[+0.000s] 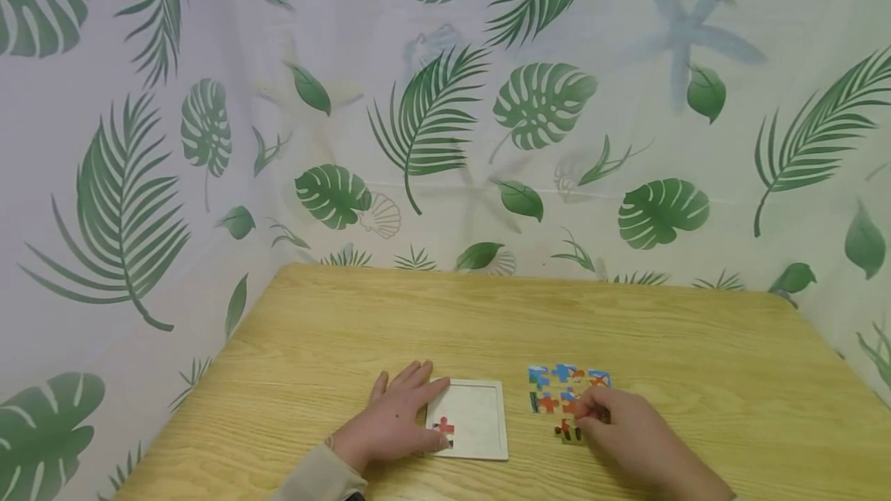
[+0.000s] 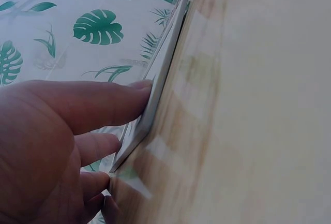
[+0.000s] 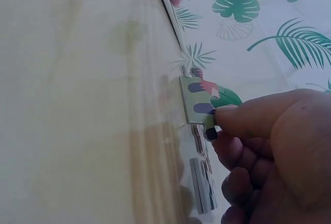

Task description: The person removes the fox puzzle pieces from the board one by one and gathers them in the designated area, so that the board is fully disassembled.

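Note:
My left hand (image 1: 393, 422) rests over the left side of a white puzzle tray (image 1: 502, 427), fingers spread and thumb at its near-left edge. In the left wrist view the thumb (image 2: 103, 102) presses against the raised rim. One red-and-white jigsaw piece (image 1: 444, 425) lies in the tray's near-left part, partly hidden by the thumb. To the right of the tray, my right hand (image 1: 623, 431) pinches another jigsaw piece (image 1: 567, 431) between thumb and index finger. That piece stands tilted in the right wrist view, with dark stripes and a red patch on its printed face (image 3: 199, 100).
Several loose jigsaw pieces (image 1: 546, 403) in blue, red and green lie in loose rows just beyond the right hand. The wooden table (image 1: 418, 315) runs back to a leaf-printed cloth (image 1: 445, 230), which also hangs along the left side.

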`<state>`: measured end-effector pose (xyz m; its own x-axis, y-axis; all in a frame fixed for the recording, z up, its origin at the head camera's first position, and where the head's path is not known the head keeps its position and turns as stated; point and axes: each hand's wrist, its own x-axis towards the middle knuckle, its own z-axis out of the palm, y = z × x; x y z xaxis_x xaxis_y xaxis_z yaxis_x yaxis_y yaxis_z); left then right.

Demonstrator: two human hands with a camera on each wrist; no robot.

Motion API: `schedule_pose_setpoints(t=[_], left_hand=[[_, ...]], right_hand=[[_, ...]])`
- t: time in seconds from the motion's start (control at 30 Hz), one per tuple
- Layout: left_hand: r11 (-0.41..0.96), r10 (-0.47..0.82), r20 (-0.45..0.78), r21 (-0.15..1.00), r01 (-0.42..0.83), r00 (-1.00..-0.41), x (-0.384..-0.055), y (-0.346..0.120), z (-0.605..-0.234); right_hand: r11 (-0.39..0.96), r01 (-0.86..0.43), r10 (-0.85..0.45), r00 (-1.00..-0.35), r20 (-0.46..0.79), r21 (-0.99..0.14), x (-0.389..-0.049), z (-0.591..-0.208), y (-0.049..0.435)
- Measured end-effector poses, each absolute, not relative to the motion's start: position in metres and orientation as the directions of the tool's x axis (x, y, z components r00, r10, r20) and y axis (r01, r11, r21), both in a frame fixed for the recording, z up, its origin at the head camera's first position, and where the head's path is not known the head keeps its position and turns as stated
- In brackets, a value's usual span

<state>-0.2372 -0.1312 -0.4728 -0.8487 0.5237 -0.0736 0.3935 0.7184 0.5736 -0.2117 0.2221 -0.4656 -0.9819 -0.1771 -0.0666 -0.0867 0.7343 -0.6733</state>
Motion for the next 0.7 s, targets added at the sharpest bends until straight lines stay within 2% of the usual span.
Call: schedule_pose_setpoints(t=[0.7], left_hand=[[0.711,0.527,-0.063,0.578,0.399,-0.848,-0.2384,-0.1312,-0.4739]], right_hand=[[0.753,-0.128,-0.231,-0.97,-0.078,-0.645,-0.2159,-0.4683,0.2313]])
